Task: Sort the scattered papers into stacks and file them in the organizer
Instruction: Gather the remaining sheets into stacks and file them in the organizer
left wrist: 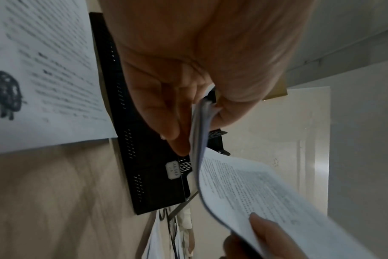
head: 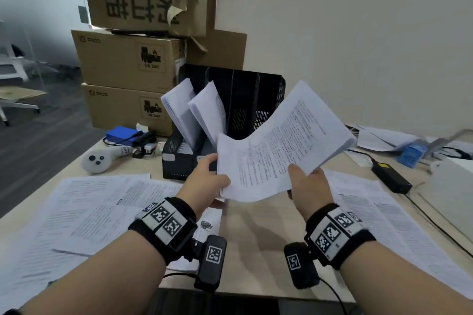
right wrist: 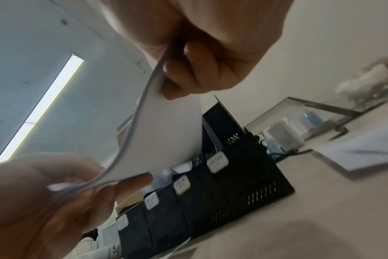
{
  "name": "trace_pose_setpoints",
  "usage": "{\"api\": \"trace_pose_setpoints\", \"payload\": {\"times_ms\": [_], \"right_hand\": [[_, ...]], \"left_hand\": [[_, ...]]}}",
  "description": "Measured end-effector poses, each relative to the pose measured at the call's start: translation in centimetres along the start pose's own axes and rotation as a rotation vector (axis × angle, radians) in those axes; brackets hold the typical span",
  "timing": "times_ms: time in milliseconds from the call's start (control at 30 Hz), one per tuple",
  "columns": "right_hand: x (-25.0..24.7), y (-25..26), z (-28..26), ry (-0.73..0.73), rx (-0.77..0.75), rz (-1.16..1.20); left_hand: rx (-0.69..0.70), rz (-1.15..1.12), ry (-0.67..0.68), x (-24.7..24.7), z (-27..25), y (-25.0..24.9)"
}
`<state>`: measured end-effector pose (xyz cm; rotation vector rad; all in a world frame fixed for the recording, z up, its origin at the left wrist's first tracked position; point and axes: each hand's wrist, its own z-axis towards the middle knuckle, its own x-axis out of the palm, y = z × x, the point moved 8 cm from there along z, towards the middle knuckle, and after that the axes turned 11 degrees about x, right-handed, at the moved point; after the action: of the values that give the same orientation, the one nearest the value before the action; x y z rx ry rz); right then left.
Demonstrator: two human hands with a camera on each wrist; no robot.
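Both hands hold one thick stack of printed papers (head: pixel 276 146) in the air, just in front of the black mesh organizer (head: pixel 245 100). My left hand (head: pixel 217 174) pinches the stack's near left corner, thumb on top. My right hand (head: pixel 304 176) grips the near right edge. The stack (left wrist: pixel 255 189) sags between the hands and its blank underside (right wrist: pixel 166 136) faces the table. Two paper stacks (head: pixel 179 107) (head: pixel 210 107) lean in the organizer's two left slots; its right slots look empty. Loose printed sheets (head: pixel 84 212) (head: pixel 378 215) lie flat on the table on both sides.
Cardboard boxes (head: pixel 128 64) are piled behind the organizer at the left. A white controller (head: pixel 102 158) and a blue box (head: pixel 122 134) lie left of it. A black power adapter (head: pixel 391 176) with its cable, a white box (head: pixel 453 186) and more papers (head: pixel 384 135) sit at the right.
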<state>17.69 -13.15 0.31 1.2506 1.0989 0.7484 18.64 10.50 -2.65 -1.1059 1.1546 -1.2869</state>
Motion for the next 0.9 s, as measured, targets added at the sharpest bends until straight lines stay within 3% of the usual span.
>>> {"api": "trace_pose_setpoints", "payload": {"times_ms": [133, 300, 633, 733, 900], "right_hand": [[-0.9, 3.1, 1.2, -0.055, -0.167, -0.045], [-2.6, 5.8, 2.6, -0.140, -0.242, -0.048], [-2.2, 10.1, 4.4, -0.189, -0.428, -0.361], [-1.1, 11.3, 4.1, -0.155, -0.514, -0.413], [-0.3, 11.6, 4.1, -0.109, -0.509, -0.371]], "left_hand": [[0.076, 0.099, 0.039, 0.6, 0.7, -0.4], [0.200, 0.340, 0.100, 3.2, 3.1, -2.0], [0.180, 0.587, 0.194, 6.7, 8.0, -2.3], [0.164, 0.593, 0.190, 6.8, 8.6, -2.0], [0.089, 0.492, 0.164, 6.1, 8.9, -1.2]]}}
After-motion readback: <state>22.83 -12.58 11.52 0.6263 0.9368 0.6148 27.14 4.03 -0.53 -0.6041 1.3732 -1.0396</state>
